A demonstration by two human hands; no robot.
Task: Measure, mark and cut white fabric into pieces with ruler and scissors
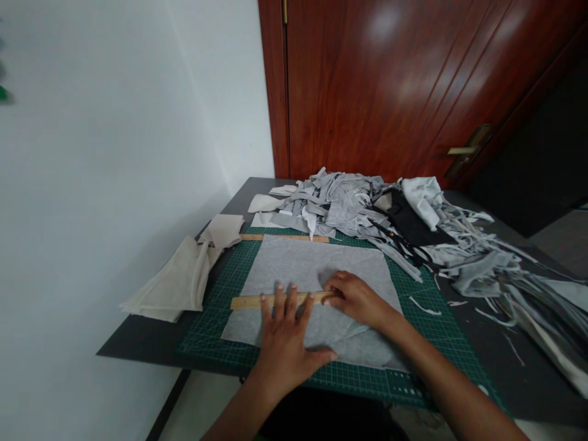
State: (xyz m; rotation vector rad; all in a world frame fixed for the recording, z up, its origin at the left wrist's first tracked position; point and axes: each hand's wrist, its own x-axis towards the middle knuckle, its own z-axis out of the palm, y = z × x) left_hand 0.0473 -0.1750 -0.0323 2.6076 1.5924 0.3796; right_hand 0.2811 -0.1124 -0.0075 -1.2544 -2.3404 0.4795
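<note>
A grey piece of cloth lies spread on a green cutting mat. Across its middle rests a wooden ruler. My left hand is open, its spread fingertips pressing the ruler down and its thumb stretched over the cloth. With fingers curled, my right hand grips the ruler's right end; whether anything else is in those fingers is hidden. A second wooden ruler shows along the cloth's far edge.
Folded beige cloth sits at the left table edge, beside the white wall. Behind the mat is a heap of grey fabric strips, with black scissors at its front. More strips spread rightward. A wooden door stands behind.
</note>
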